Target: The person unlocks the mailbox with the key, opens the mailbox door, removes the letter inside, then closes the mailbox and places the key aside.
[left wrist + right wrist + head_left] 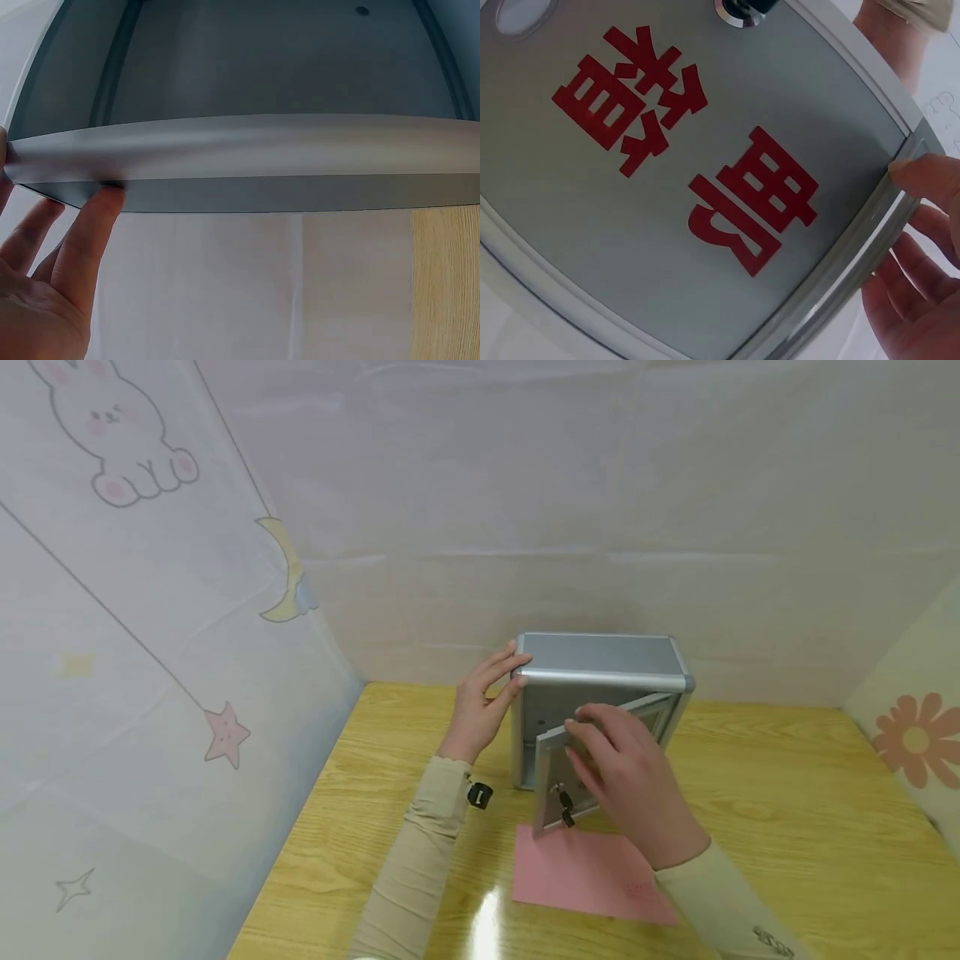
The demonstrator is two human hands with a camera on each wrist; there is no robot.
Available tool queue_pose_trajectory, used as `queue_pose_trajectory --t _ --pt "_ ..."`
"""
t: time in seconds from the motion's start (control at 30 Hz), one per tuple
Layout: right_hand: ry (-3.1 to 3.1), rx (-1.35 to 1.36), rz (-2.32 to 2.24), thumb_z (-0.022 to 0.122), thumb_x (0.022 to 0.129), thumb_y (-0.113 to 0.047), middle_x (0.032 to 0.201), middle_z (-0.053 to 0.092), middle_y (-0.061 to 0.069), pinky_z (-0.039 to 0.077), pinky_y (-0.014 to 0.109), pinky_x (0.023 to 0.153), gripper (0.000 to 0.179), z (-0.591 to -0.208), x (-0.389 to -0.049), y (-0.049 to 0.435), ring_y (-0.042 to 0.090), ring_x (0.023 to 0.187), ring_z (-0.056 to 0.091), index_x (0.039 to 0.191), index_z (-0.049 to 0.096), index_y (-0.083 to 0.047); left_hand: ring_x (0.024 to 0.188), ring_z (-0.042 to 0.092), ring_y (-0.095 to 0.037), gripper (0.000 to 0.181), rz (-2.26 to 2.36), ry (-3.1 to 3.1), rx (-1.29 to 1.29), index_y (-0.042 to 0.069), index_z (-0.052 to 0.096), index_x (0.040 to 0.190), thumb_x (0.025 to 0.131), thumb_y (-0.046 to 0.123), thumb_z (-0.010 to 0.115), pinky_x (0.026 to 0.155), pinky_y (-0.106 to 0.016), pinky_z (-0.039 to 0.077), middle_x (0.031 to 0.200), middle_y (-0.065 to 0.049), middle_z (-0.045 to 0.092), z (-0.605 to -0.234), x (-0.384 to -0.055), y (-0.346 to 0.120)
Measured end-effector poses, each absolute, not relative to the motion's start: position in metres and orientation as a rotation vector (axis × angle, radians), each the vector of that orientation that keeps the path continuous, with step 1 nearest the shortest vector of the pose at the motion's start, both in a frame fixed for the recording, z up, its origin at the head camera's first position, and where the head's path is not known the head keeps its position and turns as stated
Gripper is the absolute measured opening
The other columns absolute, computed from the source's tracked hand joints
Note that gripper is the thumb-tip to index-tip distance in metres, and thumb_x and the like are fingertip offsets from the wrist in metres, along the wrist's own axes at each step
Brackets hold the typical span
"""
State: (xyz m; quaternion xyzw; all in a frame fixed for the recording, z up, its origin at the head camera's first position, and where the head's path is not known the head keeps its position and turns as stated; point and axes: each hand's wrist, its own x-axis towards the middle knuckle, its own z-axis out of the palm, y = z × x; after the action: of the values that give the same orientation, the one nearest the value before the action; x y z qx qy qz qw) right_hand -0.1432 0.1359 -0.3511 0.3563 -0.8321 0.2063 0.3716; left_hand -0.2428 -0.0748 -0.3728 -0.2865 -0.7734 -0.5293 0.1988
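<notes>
A grey metal mailbox (603,653) stands upright on the table, its hinged door (551,781) swung partly outward. My left hand (480,706) touches the box's top left corner with fairly straight fingers; in the left wrist view, fingertips (109,196) rest on the top panel. My right hand (626,768) pinches the door's upper edge, the thumb on one face and the fingers behind. Red characters (754,199) mark the door's front in the right wrist view. From the lock hangs a key (566,802) with a dark head. Part of the box's interior shows; the rest is hidden by the door.
A flat pink paper (577,877) with faint print lies in front of the box, partly under the door's lower edge and my right arm. The wood-grain table (787,810) meets a pale cloth backdrop (480,510) behind the box. Patterned cloths hang at both sides.
</notes>
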Motion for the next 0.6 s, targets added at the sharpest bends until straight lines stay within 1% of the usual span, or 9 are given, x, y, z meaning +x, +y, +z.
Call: queue_pose_trajectory --t 0.03,0.13,0.17,0.2,0.27,0.43,0.5,0.6 --pt "-2.143 0.910 0.519 0.064 0.091 -0.012 0.111 0.058 0.018 0.046 0.047 0.088 0.025 -0.351 -0.146 0.135 0.035 0.098 0.055 0.110 0.066 0.003 0.133 0.038 -0.011 0.035 -1.478 -2.164 -0.800 0.020 0.063 0.130 0.096 0.026 0.060 0.081 -0.029 0.054 0.145 0.000 0.045 -0.372 -0.243 -0.075" --pt "-2.176 0.892 0.479 0.073 0.081 -0.003 0.107 0.057 0.017 0.044 0.046 0.091 0.031 -0.351 -0.153 0.132 0.034 0.098 0.054 0.111 0.065 0.002 0.133 0.038 -0.011 0.035 -1.469 -2.163 -0.801 0.019 0.063 0.130 0.096 0.025 0.060 0.090 -0.035 0.050 0.145 0.001 0.045 -0.371 -0.243 -0.075" --pt "-2.182 0.887 0.469 0.074 0.080 -0.002 0.107 0.057 0.017 0.044 0.046 0.091 0.031 -0.352 -0.156 0.131 0.034 0.098 0.054 0.110 0.065 0.002 0.133 0.038 -0.011 0.035 -1.468 -2.164 -0.800 0.019 0.063 0.130 0.096 0.025 0.060 0.092 -0.037 0.049 0.145 0.001 0.045 -0.371 -0.243 -0.075" --pt "-2.190 0.881 0.461 0.074 0.080 -0.001 0.107 0.057 0.017 0.043 0.046 0.092 0.031 -0.352 -0.159 0.130 0.034 0.099 0.053 0.110 0.064 0.002 0.133 0.038 -0.011 0.035 -1.467 -2.163 -0.800 0.018 0.063 0.129 0.095 0.025 0.061 0.094 -0.038 0.048 0.145 0.001 0.045 -0.371 -0.243 -0.075" --pt "-2.187 0.872 0.455 0.074 0.080 -0.001 0.106 0.057 0.017 0.043 0.046 0.093 0.031 -0.353 -0.164 0.128 0.035 0.099 0.053 0.109 0.064 0.001 0.133 0.038 -0.012 0.034 -1.474 -2.161 -0.804 0.018 0.063 0.129 0.095 0.024 0.061 0.091 -0.039 0.049 0.145 0.000 0.045 -0.371 -0.243 -0.075" --pt "-2.166 0.857 0.459 0.072 0.081 0.001 0.106 0.056 0.017 0.043 0.046 0.092 0.028 -0.357 -0.174 0.125 0.035 0.101 0.052 0.108 0.063 0.002 0.133 0.038 -0.012 0.034 -1.487 -2.159 -0.809 0.017 0.063 0.129 0.095 0.020 0.061 0.078 -0.033 0.055 0.145 0.000 0.045 -0.372 -0.243 -0.075" --pt "-2.164 0.847 0.452 0.070 0.083 0.001 0.107 0.056 0.017 0.042 0.045 0.092 0.026 -0.358 -0.177 0.125 0.035 0.102 0.051 0.108 0.063 0.001 0.133 0.038 -0.012 0.034 -1.477 -2.161 -0.811 0.017 0.063 0.129 0.095 0.019 0.061 0.081 -0.030 0.054 0.145 -0.001 0.045 -0.372 -0.243 -0.075" --pt "-2.152 0.822 0.438 0.069 0.084 0.000 0.108 0.056 0.017 0.041 0.047 0.092 0.025 -0.359 -0.180 0.123 0.035 0.101 0.051 0.108 0.063 0.000 0.133 0.038 -0.013 0.034 -1.455 -2.162 -0.816 0.017 0.063 0.129 0.095 0.020 0.061 0.091 -0.030 0.049 0.145 -0.002 0.045 -0.372 -0.243 -0.075"
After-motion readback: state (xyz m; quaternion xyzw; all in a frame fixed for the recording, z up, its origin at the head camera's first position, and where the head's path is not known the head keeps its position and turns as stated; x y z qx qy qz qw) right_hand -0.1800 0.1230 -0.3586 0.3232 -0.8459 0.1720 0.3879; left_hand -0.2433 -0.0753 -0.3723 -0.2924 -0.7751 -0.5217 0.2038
